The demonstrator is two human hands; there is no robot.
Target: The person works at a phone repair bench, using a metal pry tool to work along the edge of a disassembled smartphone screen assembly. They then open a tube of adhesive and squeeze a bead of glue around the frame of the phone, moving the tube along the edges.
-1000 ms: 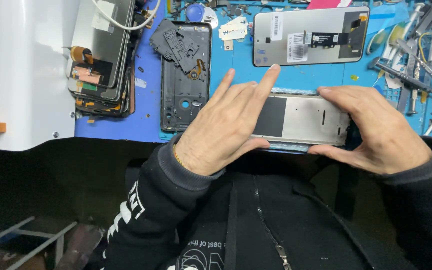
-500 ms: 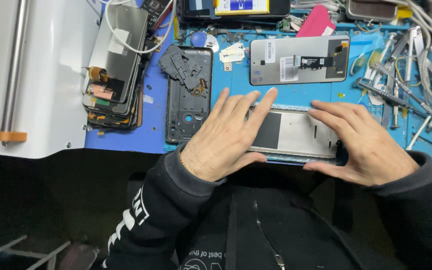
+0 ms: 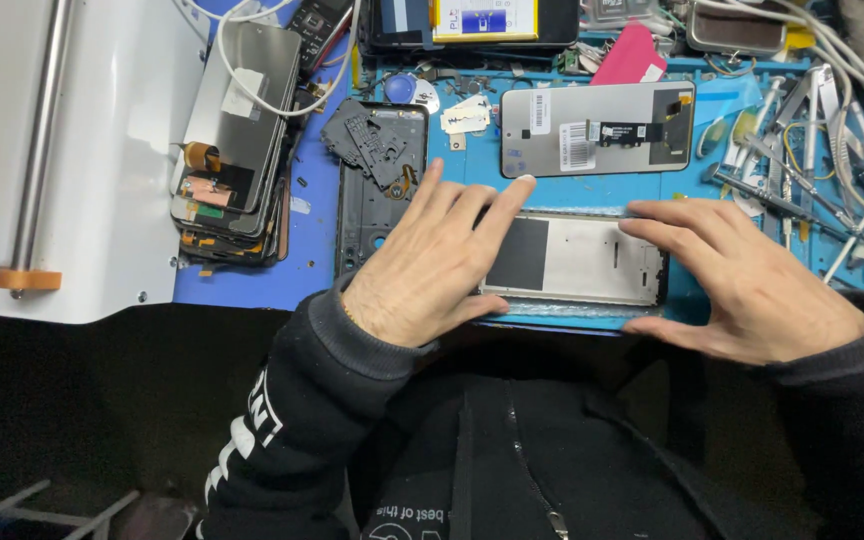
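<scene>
Hands, left and right, fingers flat on phone screen panel; black frame beside, tools behind.

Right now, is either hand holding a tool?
No. The left hand and right hand both lie bare and flat on the phone screen panel; the tools lie untouched.

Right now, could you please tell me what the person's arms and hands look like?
Both hands, the left hand and the right hand, are bare, without gloves or rings. Each arm wears a black sleeve with a ribbed cuff; the left sleeve carries white printed lettering.
</scene>
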